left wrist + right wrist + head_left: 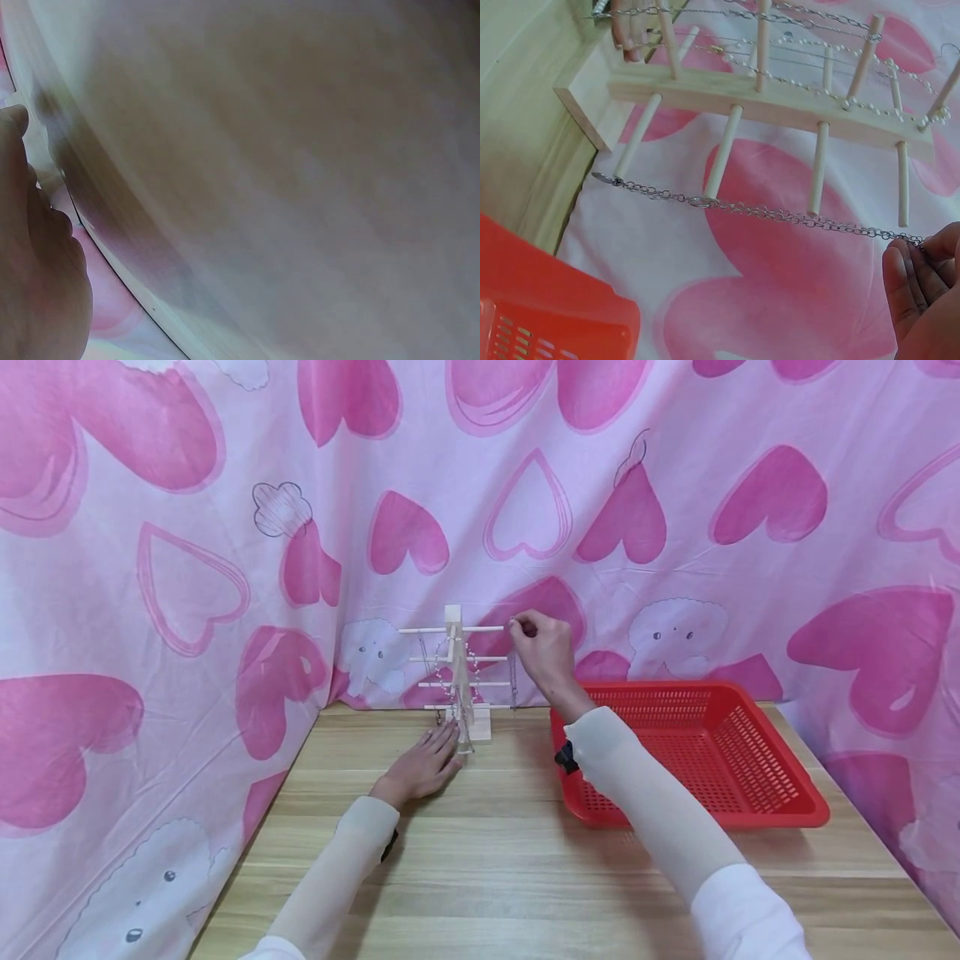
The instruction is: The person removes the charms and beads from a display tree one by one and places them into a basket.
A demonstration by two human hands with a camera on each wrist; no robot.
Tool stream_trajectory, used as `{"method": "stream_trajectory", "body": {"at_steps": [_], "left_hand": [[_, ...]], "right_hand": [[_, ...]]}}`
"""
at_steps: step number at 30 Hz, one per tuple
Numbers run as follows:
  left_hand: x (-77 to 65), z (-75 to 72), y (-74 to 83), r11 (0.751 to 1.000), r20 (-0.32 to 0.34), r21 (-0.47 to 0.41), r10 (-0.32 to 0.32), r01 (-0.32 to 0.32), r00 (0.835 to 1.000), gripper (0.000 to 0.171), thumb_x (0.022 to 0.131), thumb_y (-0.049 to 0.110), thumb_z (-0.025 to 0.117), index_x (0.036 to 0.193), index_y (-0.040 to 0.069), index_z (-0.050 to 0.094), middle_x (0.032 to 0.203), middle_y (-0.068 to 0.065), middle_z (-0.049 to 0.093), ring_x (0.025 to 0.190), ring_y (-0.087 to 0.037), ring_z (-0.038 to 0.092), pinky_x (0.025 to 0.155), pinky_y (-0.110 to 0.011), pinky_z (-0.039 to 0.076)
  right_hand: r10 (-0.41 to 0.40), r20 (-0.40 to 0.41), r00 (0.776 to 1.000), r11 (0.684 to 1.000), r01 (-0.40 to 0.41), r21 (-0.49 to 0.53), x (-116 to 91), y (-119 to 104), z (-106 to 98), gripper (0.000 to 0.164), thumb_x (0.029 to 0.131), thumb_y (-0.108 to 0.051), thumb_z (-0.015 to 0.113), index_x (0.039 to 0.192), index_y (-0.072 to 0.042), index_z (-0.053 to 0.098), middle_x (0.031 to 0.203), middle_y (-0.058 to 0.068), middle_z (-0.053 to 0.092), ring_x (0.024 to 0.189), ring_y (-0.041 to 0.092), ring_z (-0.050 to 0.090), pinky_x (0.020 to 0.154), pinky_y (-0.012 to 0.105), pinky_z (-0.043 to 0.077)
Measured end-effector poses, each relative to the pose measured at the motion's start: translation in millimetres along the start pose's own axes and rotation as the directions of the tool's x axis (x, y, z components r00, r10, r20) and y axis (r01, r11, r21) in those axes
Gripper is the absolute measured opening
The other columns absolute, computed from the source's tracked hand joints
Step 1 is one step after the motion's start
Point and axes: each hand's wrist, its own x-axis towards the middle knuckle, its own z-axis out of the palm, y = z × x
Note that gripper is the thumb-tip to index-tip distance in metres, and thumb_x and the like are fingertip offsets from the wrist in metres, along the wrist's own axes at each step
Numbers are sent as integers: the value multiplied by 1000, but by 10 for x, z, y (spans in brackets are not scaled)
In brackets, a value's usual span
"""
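A wooden jewelry rack with several pegs stands at the back of the table. My right hand is beside its top right peg, pinching the upper end of a silver chain necklace between thumb and fingertips. The chain hangs down past the peg tips, with round pendants on it. At the foot of the rack, my left hand lies low with fingers extended, reaching the base; the left wrist view shows only part of it. White beaded necklaces and other silver chains hang on other pegs.
A red plastic basket with perforated walls sits on the right side of the wooden table, below my right forearm. Pink heart-patterned cloth hangs close behind the rack and along the left side.
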Motion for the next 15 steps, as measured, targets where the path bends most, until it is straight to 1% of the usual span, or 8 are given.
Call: {"method": "stream_trajectory", "body": {"at_steps": [4,7,10,15], "left_hand": [[18,48,-38,1000,-8,11,5,-5,1000,71,116,46,30,170,2,14,180,-15,7,168,-35,10,138,-48,13],[18,45,-34,1000,-8,-2,7,-8,1000,71,116,44,32,169,0,16,179,-17,9,167,-36,11,138,-49,15],[1,17,1,1000,-17,-20,10,-11,1000,69,116,39,36,168,-4,20,178,-21,14,166,-39,15,137,-52,18],[-2,23,2,1000,-19,-21,7,-7,1000,69,115,37,36,168,-4,19,178,-21,13,166,-40,14,137,-52,17]], "right_hand": [[-7,-16,1000,1000,7,7,37,5,-76,17,100,-12,70,100,-1,83,88,16,80,79,28,73,77,39,64],[-9,-28,1000,1000,9,-3,63,-2,-129,19,100,-14,69,100,-2,84,88,16,80,78,28,72,78,38,63],[-14,-41,999,1000,14,-14,88,-14,-183,18,100,-15,70,101,-3,84,88,16,80,78,28,73,78,39,62],[-5,-32,999,1000,5,-11,119,-49,-285,19,100,-16,70,104,-3,84,91,15,80,80,27,72,79,38,63]]}}
